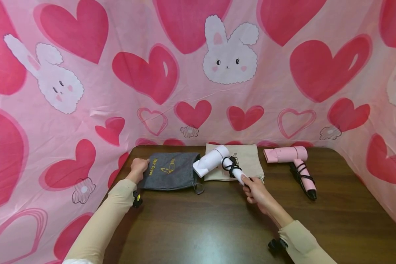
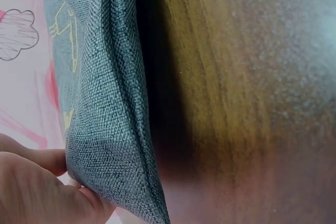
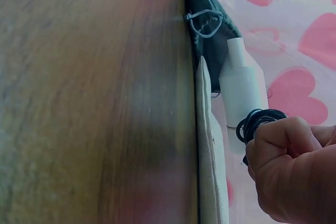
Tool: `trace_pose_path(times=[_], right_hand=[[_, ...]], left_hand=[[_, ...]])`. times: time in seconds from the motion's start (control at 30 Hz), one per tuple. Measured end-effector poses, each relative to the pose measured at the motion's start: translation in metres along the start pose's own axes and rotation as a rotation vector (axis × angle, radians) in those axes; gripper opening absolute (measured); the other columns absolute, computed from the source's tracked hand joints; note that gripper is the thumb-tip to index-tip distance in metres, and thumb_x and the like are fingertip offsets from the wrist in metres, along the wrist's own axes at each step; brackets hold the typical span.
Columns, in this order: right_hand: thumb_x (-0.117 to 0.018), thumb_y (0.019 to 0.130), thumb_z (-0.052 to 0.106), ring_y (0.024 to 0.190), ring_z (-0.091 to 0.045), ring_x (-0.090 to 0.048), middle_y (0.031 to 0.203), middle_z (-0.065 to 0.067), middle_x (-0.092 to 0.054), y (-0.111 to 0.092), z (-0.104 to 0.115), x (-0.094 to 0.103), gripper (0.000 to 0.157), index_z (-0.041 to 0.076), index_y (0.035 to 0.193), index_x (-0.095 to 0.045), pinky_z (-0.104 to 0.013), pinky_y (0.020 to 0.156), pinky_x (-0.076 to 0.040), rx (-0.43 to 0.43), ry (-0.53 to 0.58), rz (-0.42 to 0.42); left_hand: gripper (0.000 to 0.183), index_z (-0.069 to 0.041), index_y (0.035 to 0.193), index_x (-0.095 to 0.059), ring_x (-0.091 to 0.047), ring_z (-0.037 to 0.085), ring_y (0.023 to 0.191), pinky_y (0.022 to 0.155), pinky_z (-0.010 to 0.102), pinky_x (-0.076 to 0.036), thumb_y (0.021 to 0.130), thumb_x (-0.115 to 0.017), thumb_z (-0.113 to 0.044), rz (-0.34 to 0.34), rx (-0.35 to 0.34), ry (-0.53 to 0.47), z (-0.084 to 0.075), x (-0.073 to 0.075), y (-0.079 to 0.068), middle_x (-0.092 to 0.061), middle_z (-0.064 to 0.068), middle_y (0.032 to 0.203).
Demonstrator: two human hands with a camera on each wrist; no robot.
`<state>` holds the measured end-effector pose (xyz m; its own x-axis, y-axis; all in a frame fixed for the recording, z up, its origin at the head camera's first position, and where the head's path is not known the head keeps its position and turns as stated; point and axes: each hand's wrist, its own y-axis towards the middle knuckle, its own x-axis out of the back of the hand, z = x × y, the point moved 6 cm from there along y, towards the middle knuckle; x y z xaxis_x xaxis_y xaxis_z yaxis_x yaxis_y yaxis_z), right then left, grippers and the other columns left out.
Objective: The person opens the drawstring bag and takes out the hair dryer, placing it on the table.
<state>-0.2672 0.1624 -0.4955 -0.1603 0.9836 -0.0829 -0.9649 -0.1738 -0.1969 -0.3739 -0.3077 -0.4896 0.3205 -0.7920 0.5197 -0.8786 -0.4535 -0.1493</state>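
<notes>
My right hand (image 1: pixel 258 192) grips the handle of a white hair dryer (image 1: pixel 214 157), whose black cord (image 1: pixel 231 165) is wound round the handle. The dryer's flat nozzle points left, close to the mouth of a grey drawstring pouch (image 1: pixel 175 170) with yellow "Hair Dryer" lettering. At the pouch's closed left end, my left hand (image 1: pixel 139 169) pinches the cloth; the left wrist view shows thumb and fingers on the pouch corner (image 2: pixel 115 177). In the right wrist view the dryer body (image 3: pixel 244 95) is above the table, with the pouch's pale drawstring (image 3: pixel 207 24) beyond.
A cream cloth pouch (image 1: pixel 252 161) lies flat behind and under the white dryer. To the right rests a pink hair dryer (image 1: pixel 285 154), its black cord wrapped on the handle. The brown wooden table (image 1: pixel 198 227) meets a pink heart-and-rabbit curtain (image 1: pixel 191 88) at its far edge.
</notes>
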Motion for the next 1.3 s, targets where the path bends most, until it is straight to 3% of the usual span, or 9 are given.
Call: trace_pose_path(times=[0.17,0.4,0.73,1.03,1.3], right_hand=[[-0.044,0.115,0.031,0.052,-0.003,-0.026,0.070,0.003,-0.036,-0.002,-0.001,0.003,0.034,-0.002,0.108,-0.046,-0.018,0.045,-0.023,0.004,0.029,-0.037],[-0.044,0.115,0.032,0.051,-0.003,-0.025,0.069,0.003,-0.036,-0.008,-0.002,0.008,0.036,-0.003,0.107,-0.049,-0.018,0.044,-0.023,0.009,0.060,-0.066],[-0.044,0.115,0.034,0.051,-0.004,-0.026,0.070,0.003,-0.036,-0.018,-0.003,0.015,0.037,-0.002,0.110,-0.048,-0.019,0.044,-0.024,0.010,0.077,-0.103],[-0.044,0.115,0.033,0.051,-0.004,-0.026,0.070,0.003,-0.036,-0.025,-0.002,0.018,0.036,-0.001,0.109,-0.048,-0.018,0.044,-0.024,0.018,0.108,-0.117],[-0.044,0.115,0.033,0.052,-0.004,-0.025,0.070,0.003,-0.034,-0.032,-0.003,0.018,0.035,-0.002,0.111,-0.047,-0.019,0.046,-0.023,0.018,0.161,-0.129]], left_hand=[[0.028,0.004,0.094,-0.059,-0.049,0.038,0.114,0.105,0.056,-0.046,0.105,-0.058,-0.022,-0.020,-0.018,-0.005,-0.003,0.000,-0.001,-0.057,0.024,0.114],[0.028,0.003,0.092,-0.062,-0.050,0.041,0.118,0.105,0.056,-0.046,0.104,-0.060,-0.022,-0.033,-0.037,-0.001,-0.005,0.000,-0.002,-0.058,0.025,0.114],[0.031,0.008,0.108,-0.065,-0.049,0.037,0.117,0.105,0.054,-0.045,0.106,-0.058,-0.022,-0.017,-0.032,-0.018,-0.003,-0.006,0.000,-0.058,0.024,0.118],[0.031,0.009,0.109,-0.065,-0.048,0.039,0.120,0.107,0.054,-0.044,0.106,-0.058,-0.021,-0.028,-0.042,-0.039,-0.005,-0.009,-0.001,-0.056,0.025,0.121],[0.033,0.008,0.115,-0.067,-0.047,0.042,0.129,0.110,0.054,-0.042,0.105,-0.060,-0.023,-0.057,-0.003,-0.059,-0.005,-0.008,0.002,-0.056,0.029,0.130]])
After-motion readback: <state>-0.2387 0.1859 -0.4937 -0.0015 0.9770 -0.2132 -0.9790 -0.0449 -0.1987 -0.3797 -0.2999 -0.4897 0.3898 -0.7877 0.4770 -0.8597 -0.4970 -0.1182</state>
